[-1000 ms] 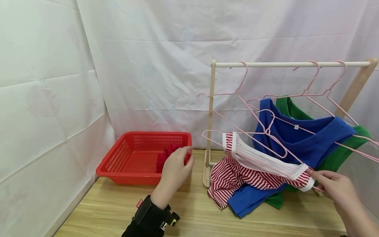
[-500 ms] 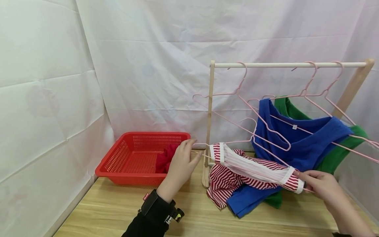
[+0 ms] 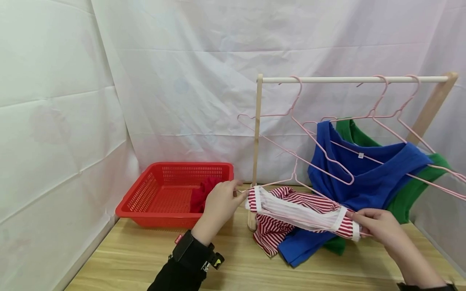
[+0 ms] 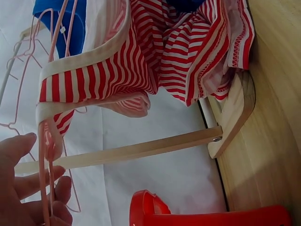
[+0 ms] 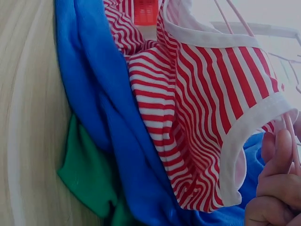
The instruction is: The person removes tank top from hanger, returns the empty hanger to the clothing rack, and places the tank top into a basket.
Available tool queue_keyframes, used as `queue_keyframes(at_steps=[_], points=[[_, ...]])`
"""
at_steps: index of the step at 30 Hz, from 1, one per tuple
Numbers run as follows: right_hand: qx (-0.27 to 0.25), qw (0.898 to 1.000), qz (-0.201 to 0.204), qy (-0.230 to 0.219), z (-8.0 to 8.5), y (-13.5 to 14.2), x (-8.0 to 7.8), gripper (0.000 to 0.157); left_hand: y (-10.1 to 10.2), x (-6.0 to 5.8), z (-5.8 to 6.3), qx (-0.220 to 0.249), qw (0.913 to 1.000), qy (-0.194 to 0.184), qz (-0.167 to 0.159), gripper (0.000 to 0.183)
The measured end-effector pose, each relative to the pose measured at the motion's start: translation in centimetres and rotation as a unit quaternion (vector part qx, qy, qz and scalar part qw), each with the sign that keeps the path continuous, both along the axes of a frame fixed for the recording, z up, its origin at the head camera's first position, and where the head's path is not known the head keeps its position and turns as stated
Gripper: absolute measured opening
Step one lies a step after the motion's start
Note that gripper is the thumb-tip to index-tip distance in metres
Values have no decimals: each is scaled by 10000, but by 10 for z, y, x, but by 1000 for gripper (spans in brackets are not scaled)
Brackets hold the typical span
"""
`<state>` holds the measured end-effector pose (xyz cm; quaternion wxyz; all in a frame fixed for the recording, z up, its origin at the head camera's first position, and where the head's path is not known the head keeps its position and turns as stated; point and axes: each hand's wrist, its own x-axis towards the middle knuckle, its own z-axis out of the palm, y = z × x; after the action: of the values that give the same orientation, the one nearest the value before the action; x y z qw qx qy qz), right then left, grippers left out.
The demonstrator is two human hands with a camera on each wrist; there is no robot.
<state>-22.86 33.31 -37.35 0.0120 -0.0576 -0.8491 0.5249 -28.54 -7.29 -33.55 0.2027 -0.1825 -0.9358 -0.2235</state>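
Note:
A red-and-white striped tank top [image 3: 302,210] with white trim sits on a pink clothes hanger [image 3: 293,176], its straps around the two arms. My left hand [image 3: 222,204] holds the hanger's left end, just beyond the strap. In the left wrist view, the thumb and curled fingers [image 4: 61,188] are around the pink bars. With my right hand [image 3: 380,228] I pinch the hanger's right end beside the other strap. The right wrist view shows those fingers [image 5: 277,188] at the bar, close to the white armhole trim. The shirt's lower part hangs toward the table.
Blue [image 3: 371,169] and green [image 3: 404,206] tops hang from the white-railed rack [image 3: 335,80] at the right. A bare pink hanger [image 3: 316,145] hangs left on the rail. A red basket [image 3: 145,214] with a dark red cloth [image 3: 204,194] stands left on the wooden table [image 3: 138,258].
The striped tank top and its hanger have moved left and down with my right hand. My left hand, earlier by the basket, has moved right and taken the hanger's left end.

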Motion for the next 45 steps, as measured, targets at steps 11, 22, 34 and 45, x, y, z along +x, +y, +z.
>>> queue_keyframes(at_steps=[11,22,34,45], points=[[274,9993,252,5,2,-12,-2,32,-9,9,-10,-370,9989,-51,274,37],[694,9964,250,425,7,-21,-1,33,-23,17,-11,-444,9985,-314,103,27],[1423,9730,135,1812,18,-29,7,17,-37,17,-6,-334,9957,-620,-597,18],[3242,8865,-190,3295,42,-42,21,23,-40,17,-5,320,9928,854,-782,13]])
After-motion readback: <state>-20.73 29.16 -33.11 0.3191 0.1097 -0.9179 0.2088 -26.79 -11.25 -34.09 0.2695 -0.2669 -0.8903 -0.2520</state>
